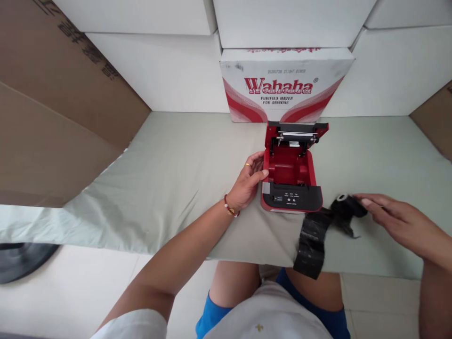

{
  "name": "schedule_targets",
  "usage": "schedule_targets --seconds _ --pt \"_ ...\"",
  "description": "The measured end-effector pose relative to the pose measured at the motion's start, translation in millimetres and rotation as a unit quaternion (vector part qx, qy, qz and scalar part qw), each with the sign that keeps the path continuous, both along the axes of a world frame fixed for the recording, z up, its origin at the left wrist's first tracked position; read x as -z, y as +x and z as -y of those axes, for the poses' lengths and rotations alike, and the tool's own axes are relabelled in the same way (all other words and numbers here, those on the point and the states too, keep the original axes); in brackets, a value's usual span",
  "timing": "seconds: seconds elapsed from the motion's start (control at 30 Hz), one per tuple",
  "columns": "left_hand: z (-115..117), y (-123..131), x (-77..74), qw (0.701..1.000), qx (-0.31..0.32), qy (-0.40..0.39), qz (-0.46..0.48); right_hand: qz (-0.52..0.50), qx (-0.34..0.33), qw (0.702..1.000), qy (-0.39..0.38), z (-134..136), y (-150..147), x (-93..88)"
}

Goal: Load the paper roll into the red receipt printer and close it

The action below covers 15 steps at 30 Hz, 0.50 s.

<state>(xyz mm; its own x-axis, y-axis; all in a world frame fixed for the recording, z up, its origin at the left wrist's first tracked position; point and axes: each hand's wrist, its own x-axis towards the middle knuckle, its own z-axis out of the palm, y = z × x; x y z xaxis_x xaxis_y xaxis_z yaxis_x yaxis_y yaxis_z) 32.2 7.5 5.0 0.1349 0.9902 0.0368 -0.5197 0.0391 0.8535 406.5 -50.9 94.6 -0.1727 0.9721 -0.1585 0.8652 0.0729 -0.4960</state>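
Note:
A small red and black label printer (pixel 291 197) stands on the cloth with its lid (pixel 298 129) raised. Its red inner bay shows no roll inside. My left hand (pixel 250 181) grips the printer's left side, thumb on the upper rim and fingers against the outer wall. To the right of the printer, my right hand (pixel 391 212) pinches the end of a black ribbon roll (pixel 348 205) with a pale core. A loose black strip (pixel 311 245) trails from the roll past the printer's front corner and hangs over the table edge.
A pale green cloth (pixel 183 165) covers the table. Behind the printer stands a white and red water carton (pixel 282 89), with white boxes (pixel 155 70) stacked at the back. Brown cartons flank both sides, the large one (pixel 63 122) at left. A black round base (pixel 24 259) lies on the floor.

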Motion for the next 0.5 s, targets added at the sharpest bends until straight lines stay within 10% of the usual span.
schedule_targets --seconds 0.13,0.37,0.5 --pt "0 -1 0.6 1.0 0.003 0.007 -0.005 -0.018 0.033 0.992 0.119 10 -25 -4.6" --pt "0 0 0.1 1.0 0.002 -0.002 0.0 0.128 -0.141 0.982 0.009 14 -78 24.9" --pt "-1 0 2.4 1.0 0.003 0.011 -0.002 0.022 -0.254 0.967 0.008 28 -54 -2.6"
